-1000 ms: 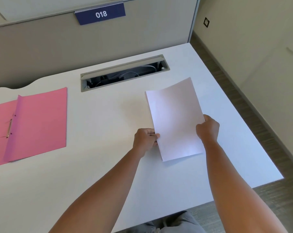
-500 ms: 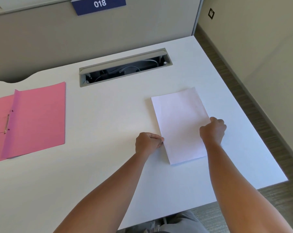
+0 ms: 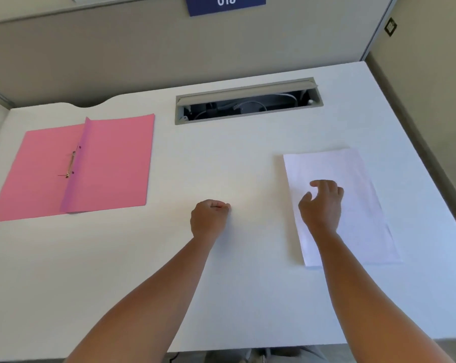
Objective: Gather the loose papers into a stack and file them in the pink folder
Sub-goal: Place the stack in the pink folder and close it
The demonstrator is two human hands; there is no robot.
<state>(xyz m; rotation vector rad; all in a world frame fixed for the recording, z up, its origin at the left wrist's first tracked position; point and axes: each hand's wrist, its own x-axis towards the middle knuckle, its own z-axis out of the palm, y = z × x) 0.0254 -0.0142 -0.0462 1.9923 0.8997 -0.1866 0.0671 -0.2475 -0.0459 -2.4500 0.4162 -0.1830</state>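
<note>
A stack of white papers (image 3: 357, 184) lies flat on the right side of the white desk (image 3: 221, 271). My right hand (image 3: 322, 205) hovers over the stack's left half with loose, spread fingers and holds nothing. My left hand (image 3: 208, 218) is curled into a fist on the desk, left of the stack and apart from it, holding nothing. The pink folder (image 3: 111, 163) lies open at the far left, its metal fastener (image 3: 71, 163) showing along the fold.
An open cable slot (image 3: 247, 103) with wires inside is cut into the desk's back. A grey partition with a blue "018" sign (image 3: 225, 3) rises behind. The desk's right edge drops to the floor (image 3: 431, 153).
Both hands have let go of the stack, which now lies flat on the desk. My left hand moved left away from it; my right hand opened above it. The view shifted left.
</note>
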